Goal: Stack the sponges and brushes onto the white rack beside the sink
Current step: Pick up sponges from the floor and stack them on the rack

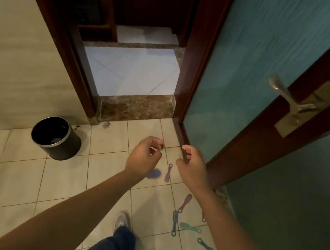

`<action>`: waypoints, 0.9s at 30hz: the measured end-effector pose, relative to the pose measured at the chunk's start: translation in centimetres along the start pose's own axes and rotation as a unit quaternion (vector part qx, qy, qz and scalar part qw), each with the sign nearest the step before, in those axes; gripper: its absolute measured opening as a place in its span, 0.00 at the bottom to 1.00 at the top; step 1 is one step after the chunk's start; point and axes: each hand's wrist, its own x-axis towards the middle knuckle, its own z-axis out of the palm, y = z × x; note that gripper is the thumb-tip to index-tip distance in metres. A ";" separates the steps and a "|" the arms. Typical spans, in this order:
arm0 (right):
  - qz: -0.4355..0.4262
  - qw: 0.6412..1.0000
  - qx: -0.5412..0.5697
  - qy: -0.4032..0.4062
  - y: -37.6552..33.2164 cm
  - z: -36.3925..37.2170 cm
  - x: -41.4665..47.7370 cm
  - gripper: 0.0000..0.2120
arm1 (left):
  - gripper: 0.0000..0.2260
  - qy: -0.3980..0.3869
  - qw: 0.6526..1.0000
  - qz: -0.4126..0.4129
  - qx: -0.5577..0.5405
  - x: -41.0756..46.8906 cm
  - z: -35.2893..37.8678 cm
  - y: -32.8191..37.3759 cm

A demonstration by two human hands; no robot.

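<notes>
Left hand [143, 156] and right hand [192, 166] hover loosely curled, holding nothing, above tiled floor [37, 190] strewn with brushes [207, 247].

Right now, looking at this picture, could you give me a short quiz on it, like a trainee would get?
1. Fill in: the black bin stands on the person's ___ side.
2. Where do the brushes lie? A in the bin; B on the floor tiles; C on a shelf.
3. True or false: the left hand and right hand hold no brush.
Key: 1 left; 2 B; 3 true.
</notes>
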 end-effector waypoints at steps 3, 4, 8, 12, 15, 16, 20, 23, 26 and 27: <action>0.028 1.000 0.003 -0.009 -0.3 1.6 2.7 0.20 | 0.15 -0.021 0.999 -0.006 0.034 3.2 -1.3 -1.4; 0.034 0.999 0.005 -0.010 -0.4 2.0 3.4 0.20 | 0.15 -0.025 0.999 -0.009 0.042 4.1 -1.7 -1.8; 0.055 0.998 0.013 -0.023 -0.2 3.4 6.3 0.21 | 0.12 -0.041 0.996 -0.040 0.062 7.3 -1.9 -3.8; 0.081 0.996 0.023 -0.035 1.4 4.4 9.9 0.21 | 0.12 -0.064 0.994 -0.066 0.065 10.6 -0.5 -5.4; 0.105 0.993 0.025 -0.042 2.7 5.1 12.8 0.21 | 0.13 -0.083 0.990 -0.093 0.067 13.4 0.6 -6.5; 0.111 0.992 0.027 -0.049 3.2 5.3 13.9 0.21 | 0.13 -0.087 0.988 -0.103 0.070 14.4 1.0 -6.9; 0.129 0.987 0.015 -0.091 5.1 6.3 19.0 0.20 | 0.14 -0.080 0.982 -0.147 0.086 19.1 3.0 -8.8; 0.128 0.983 -0.023 -0.127 6.8 7.0 23.1 0.20 | 0.14 -0.071 0.978 -0.176 0.084 22.5 5.0 -10.5; 0.127 0.978 -0.059 -0.153 8.6 7.9 26.8 0.21 | 0.15 -0.084 0.972 -0.209 0.066 25.3 7.1 -12.7; 0.131 0.977 -0.063 -0.159 9.3 8.3 28.0 0.21 | 0.15 -0.090 0.970 -0.219 0.063 26.2 7.8 -13.5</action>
